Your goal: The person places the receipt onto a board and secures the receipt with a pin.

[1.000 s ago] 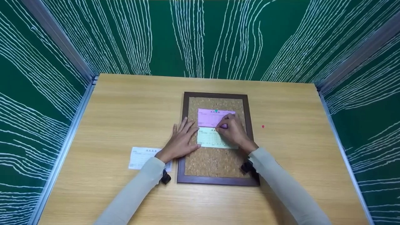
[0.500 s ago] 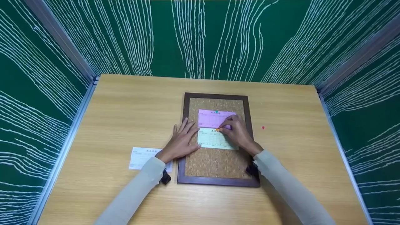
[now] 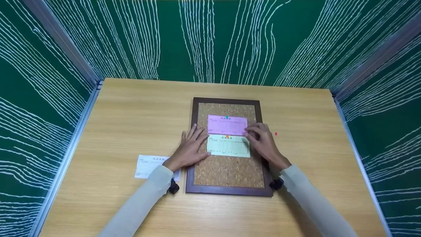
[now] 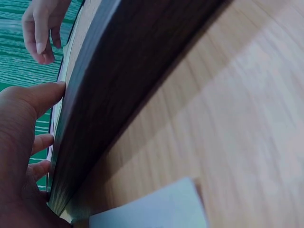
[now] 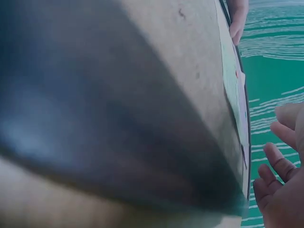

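Observation:
A dark-framed cork board (image 3: 227,171) lies flat on the wooden table. A pink slip (image 3: 227,125) is pinned to it with a teal pin (image 3: 227,117). Just below, a pale green slip (image 3: 228,146) carries an orange pin (image 3: 227,136) at its top edge. My left hand (image 3: 192,144) rests flat with straight fingers on the board's left frame (image 4: 118,80), touching the green slip's left edge. My right hand (image 3: 263,140) hovers with relaxed fingers over the board's right frame, beside both slips, holding nothing. The right wrist view shows its loose fingers (image 5: 280,161) off the board.
A white slip (image 3: 148,166) lies on the table left of the board, partly under my left sleeve. A small red pin (image 3: 276,133) sits on the table right of the board. Green patterned walls enclose the table on three sides.
My right hand has left the top of the green slip and moved right to the board's right frame. The orange pin now shows on the slip. The left hand has stayed put.

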The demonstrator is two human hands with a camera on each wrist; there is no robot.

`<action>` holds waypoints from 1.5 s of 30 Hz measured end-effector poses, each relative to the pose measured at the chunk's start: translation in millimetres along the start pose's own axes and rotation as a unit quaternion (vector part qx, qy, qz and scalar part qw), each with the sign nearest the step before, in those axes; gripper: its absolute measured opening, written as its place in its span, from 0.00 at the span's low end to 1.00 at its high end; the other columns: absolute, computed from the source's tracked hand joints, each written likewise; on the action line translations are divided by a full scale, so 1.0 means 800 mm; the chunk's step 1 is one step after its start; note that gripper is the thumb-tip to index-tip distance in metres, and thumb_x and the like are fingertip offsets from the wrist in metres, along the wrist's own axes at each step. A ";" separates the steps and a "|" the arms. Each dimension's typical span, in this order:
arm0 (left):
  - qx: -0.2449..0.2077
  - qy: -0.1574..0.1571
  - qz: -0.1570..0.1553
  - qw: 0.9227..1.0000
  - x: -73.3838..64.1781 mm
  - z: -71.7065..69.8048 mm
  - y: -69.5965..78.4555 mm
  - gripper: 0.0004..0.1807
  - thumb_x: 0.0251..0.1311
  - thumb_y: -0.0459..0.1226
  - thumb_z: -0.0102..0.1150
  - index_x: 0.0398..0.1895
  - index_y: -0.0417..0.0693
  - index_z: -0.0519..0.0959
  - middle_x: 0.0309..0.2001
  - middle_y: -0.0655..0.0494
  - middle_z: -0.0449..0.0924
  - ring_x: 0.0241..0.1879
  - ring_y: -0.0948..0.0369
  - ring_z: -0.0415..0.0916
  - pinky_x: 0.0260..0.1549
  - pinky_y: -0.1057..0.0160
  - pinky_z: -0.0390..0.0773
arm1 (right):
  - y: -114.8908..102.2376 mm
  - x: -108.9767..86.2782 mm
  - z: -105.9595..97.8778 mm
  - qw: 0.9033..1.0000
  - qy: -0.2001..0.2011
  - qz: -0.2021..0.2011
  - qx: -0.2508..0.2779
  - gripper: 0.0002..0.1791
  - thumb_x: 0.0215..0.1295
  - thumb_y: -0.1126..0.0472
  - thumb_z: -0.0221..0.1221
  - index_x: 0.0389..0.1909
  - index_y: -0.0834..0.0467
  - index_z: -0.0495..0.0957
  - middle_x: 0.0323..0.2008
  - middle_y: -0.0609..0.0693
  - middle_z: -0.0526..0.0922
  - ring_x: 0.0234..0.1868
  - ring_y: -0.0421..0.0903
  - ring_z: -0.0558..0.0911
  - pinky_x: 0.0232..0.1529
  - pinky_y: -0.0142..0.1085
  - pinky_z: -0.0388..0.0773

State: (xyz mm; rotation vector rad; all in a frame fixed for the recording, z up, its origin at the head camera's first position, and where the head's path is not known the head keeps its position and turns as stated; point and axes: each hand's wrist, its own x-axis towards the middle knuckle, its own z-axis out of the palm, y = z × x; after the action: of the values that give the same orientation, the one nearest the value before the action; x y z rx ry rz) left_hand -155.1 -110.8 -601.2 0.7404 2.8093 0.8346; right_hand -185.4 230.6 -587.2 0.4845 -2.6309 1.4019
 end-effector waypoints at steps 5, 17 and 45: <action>-0.007 -0.002 -0.002 1.000 0.000 0.000 0.000 0.43 0.70 0.57 0.67 0.83 0.50 0.69 0.88 0.45 0.53 0.89 0.42 0.32 0.78 0.21 0.35 | 0.012 -0.011 -0.013 1.000 0.015 -0.004 -0.007 0.15 0.75 0.66 0.69 0.58 0.68 0.87 0.64 0.65 0.80 0.69 0.62 0.72 0.71 0.56 0.65; -0.010 -0.007 -0.007 1.000 -0.002 -0.003 0.000 0.44 0.70 0.58 0.66 0.84 0.51 0.69 0.89 0.46 0.52 0.89 0.43 0.31 0.79 0.23 0.33 | 0.046 -0.037 -0.034 0.999 0.025 0.011 -0.042 0.26 0.73 0.61 0.72 0.68 0.67 0.82 0.71 0.70 0.74 0.80 0.70 0.59 0.79 0.70 0.46; -0.013 -0.002 0.000 1.000 -0.002 -0.005 -0.001 0.43 0.70 0.56 0.69 0.82 0.50 0.70 0.88 0.45 0.54 0.89 0.41 0.35 0.79 0.22 0.36 | 0.076 -0.053 -0.043 0.998 0.026 0.022 -0.062 0.27 0.78 0.64 0.64 0.74 0.66 0.77 0.75 0.69 0.74 0.84 0.71 0.54 0.79 0.74 0.41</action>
State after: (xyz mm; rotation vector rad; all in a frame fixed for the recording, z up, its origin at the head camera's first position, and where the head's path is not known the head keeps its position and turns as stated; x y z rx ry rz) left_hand -154.9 -114.0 -598.2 0.7379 2.7897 0.8679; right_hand -167.2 300.0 -626.8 0.3727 -2.6811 1.2364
